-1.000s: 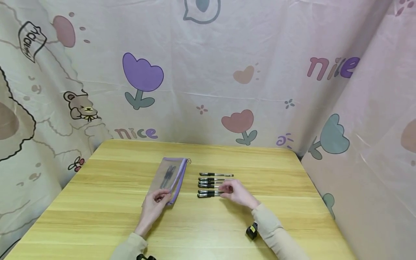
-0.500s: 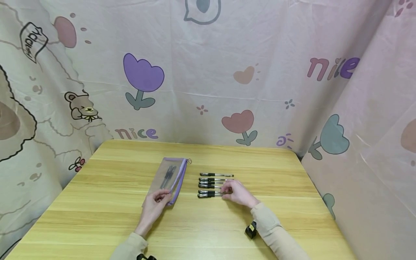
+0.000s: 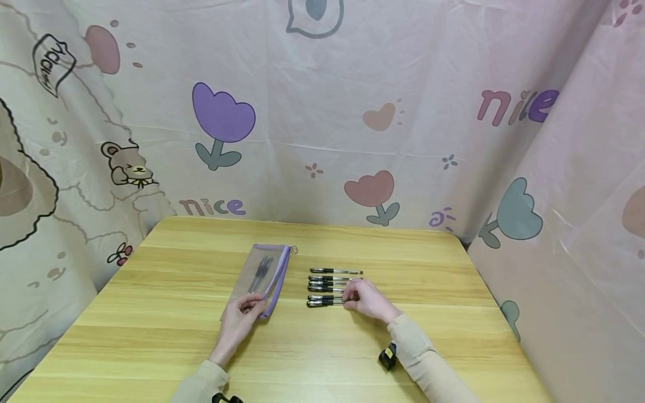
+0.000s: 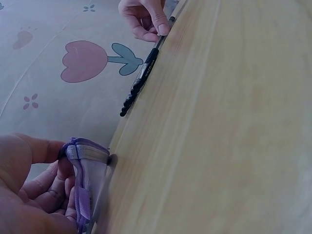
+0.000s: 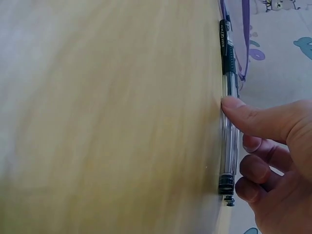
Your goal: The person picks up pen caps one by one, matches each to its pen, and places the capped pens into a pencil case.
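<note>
A see-through pencil pouch with purple trim lies on the table, its zip side parted. Two dark pens show through its mesh. My left hand pinches the pouch's near corner between thumb and fingers; the left wrist view shows the raised purple edge in that grip. Right of the pouch, several black-capped clear gel pens lie in a row, caps to the left. My right hand pinches the barrel of the nearest gel pen, thumb on its near side. The hand hides the right ends of some pens.
The wooden table meets a patterned cloth curtain at the back and sides. A small black wrist device sits beside my right sleeve. A metal zip ring lies at the pouch's far corner.
My right hand has shifted very slightly right along the nearest pens, then held nearly still. The left hand and the pouch have stayed in place.
</note>
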Available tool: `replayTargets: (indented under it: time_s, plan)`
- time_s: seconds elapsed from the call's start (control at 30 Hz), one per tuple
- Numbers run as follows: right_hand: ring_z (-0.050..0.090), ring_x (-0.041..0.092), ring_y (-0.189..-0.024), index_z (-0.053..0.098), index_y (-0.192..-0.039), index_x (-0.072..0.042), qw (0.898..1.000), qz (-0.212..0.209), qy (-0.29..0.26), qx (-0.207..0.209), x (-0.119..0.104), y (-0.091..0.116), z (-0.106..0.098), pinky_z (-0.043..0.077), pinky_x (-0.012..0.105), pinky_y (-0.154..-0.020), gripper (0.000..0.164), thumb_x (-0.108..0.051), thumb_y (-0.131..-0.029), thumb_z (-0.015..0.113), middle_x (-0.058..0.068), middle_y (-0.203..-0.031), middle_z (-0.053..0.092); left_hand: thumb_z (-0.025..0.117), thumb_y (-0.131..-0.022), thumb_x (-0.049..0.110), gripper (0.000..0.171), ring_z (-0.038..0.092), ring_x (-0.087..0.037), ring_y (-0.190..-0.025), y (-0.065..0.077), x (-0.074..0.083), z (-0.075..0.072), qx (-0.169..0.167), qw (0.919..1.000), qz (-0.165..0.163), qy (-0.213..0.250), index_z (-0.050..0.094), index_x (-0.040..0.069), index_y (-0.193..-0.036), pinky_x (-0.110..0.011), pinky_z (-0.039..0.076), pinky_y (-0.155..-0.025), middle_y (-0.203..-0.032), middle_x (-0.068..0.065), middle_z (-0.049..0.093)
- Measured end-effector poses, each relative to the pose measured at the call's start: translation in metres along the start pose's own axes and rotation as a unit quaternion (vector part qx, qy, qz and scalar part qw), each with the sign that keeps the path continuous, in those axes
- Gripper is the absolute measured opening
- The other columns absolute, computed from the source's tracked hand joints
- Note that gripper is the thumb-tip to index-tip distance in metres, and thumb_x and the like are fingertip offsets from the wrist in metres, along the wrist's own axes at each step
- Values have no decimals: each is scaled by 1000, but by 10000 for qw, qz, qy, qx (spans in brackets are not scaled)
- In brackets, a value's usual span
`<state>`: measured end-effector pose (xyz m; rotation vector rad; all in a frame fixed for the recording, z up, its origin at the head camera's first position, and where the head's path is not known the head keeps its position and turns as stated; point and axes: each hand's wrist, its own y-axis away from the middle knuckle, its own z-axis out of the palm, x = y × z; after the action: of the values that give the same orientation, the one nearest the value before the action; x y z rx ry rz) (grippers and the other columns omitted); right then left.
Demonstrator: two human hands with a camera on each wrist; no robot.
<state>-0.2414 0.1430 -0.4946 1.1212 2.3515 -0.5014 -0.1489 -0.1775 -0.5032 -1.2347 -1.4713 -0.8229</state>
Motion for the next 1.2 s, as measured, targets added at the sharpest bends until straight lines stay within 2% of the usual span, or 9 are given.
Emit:
replayTargets:
  time_s: [0.13, 0.43, 0.73, 0.93, 1.07, 1.2]
  plan:
    - [49, 2, -74, 74, -86, -11, 9999, -14, 94, -36, 0, 0, 0, 43, 17, -69, 9, -10, -81, 81, -4, -83, 63, 71, -91, 5, 22, 56, 5, -72, 0, 0, -1, -53, 9999, -115, -51, 71, -9, -108, -12, 47, -67, -95, -16, 73]
    - [49, 2, -73, 74, -85, -9, 9999, 1, 130, -18, -2, 2, -1, 44, 17, -68, 6, -8, -82, 79, -3, -82, 64, 71, -90, 4, 22, 55, 5, -72, 0, 0, -1, -55, 9999, -153, -27, 71, -9, -109, -11, 47, -67, -96, -17, 73]
    - [50, 2, -70, 73, -87, -8, 9996, 55, -272, -18, -9, 0, -4, 46, 17, -65, 3, -7, -85, 76, -1, -80, 64, 72, -90, 4, 23, 56, 6, -72, 0, -1, -2, -49, 9998, -184, -22, 71, -9, -109, -11, 47, -68, -100, -19, 74]
    - [52, 4, -72, 71, -92, -8, 9982, 200, -552, -122, -22, -6, -7, 47, 17, -66, 3, -7, -89, 71, 0, -83, 65, 71, -91, 3, 23, 56, 5, -73, 0, 1, -1, -58, 9999, -134, 55, 70, -10, -110, -11, 47, -68, -98, -18, 73]
    - [55, 8, -75, 69, -94, -4, 9972, 79, -687, -281, -31, -12, -9, 47, 17, -68, 3, -7, -92, 68, 5, -86, 67, 70, -91, 3, 23, 55, 5, -73, 0, 1, -2, -66, 9999, -128, 54, 70, -10, -110, -11, 47, -69, -98, -17, 73]
    - [58, 14, -73, 68, -98, -2, 9949, -11, -880, -501, -39, -17, -11, 47, 18, -63, 8, -8, -97, 62, 9, -89, 68, 70, -91, 3, 24, 55, 4, -74, 0, 1, -2, -90, 9997, -201, 104, 69, -11, -111, -11, 47, -70, -99, -17, 72]
